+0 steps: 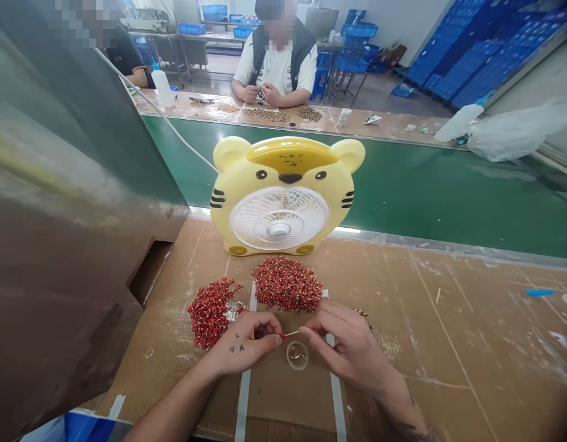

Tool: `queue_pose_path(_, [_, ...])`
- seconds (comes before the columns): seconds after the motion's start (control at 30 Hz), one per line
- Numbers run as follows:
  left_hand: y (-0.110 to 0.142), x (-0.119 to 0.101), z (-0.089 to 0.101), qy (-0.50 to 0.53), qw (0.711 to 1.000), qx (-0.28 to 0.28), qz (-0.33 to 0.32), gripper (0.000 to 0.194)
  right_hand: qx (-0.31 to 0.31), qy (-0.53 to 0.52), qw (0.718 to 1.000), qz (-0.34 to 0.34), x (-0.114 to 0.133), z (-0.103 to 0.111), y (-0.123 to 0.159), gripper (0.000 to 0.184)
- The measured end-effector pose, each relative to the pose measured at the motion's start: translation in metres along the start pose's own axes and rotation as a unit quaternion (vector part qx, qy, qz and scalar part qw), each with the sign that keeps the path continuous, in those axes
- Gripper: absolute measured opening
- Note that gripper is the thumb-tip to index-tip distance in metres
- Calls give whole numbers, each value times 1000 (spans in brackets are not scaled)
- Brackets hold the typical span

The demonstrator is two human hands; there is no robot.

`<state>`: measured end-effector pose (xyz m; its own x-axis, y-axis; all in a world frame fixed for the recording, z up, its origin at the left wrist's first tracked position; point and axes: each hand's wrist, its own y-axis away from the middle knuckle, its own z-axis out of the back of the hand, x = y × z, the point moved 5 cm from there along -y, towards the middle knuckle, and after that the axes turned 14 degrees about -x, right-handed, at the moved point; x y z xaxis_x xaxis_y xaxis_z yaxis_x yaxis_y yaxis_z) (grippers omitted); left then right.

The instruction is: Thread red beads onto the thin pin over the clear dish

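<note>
My left hand point(249, 342) and my right hand point(348, 347) meet low in the middle of the cardboard work surface point(403, 325). Between their fingertips is a thin pale pin with a red end point(287, 334); the left fingers pinch the red end and the right fingers pinch the pin. Just below it lies a round clear dish point(297, 355). Two heaps of small red parts with gold tips sit above my hands: one point(286, 283) by the left fingers, the other point(210, 312) further left. A few brass-coloured bits point(362, 313) lie past my right hand.
A yellow tiger-shaped fan point(278, 196) stands behind the heaps, with a green conveyor belt point(426, 190) beyond. A grey metal panel point(67, 184) rises at the left. Across the belt, a seated co-worker point(277, 64) handles small parts at a bench, with blue crates behind.
</note>
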<state>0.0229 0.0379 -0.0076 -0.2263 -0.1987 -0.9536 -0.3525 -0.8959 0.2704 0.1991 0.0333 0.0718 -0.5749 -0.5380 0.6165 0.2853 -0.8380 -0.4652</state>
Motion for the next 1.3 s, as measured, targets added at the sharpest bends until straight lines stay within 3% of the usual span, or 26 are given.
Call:
queue_pose_path(0.1, [0, 1, 0, 9, 1000, 0, 6, 14, -5, -8, 1000, -14, -4, 7, 6, 23])
queue_pose_path(0.33, [0, -1, -2, 19, 1000, 12, 8, 17, 76, 28, 995, -56, -15, -7, 41, 21])
queue_pose_path(0.4, [-1, -1, -2, 15, 1000, 12, 14, 19, 34, 41, 995, -87, -28, 6, 47, 19])
queue_pose_path(0.53, [-2, 0, -2, 11, 1000, 19, 15, 22, -61, 125, 979, -147, -65, 53, 50, 18])
queue_pose_path(0.63, [-2, 0, -3, 3, 1000, 24, 11, 23, -20, 185, 972, -143, -86, 66, 49, 14])
queue_pose_path(0.8, [-1, 1, -2, 4, 1000, 18, 7, 23, 53, 217, 969, -104, -99, 50, 41, 19])
queue_pose_path(1.0, [-1, 3, -1, 20, 1000, 8, 3, 21, 46, 204, 973, -94, -96, 50, 36, 19])
queue_pose_path(1.1, [0, 2, -2, 21, 1000, 1, -4, 15, 20, 141, 981, -128, -86, 48, 41, 16])
queue_pose_path(1.2, [0, 0, -2, 15, 1000, -4, -4, 10, 6, 28, 987, -160, -65, 29, 46, 16])
queue_pose_path(1.3, [-1, -3, -1, 5, 1000, -12, -7, 10, -16, -70, 987, -142, -33, 6, 40, 15])
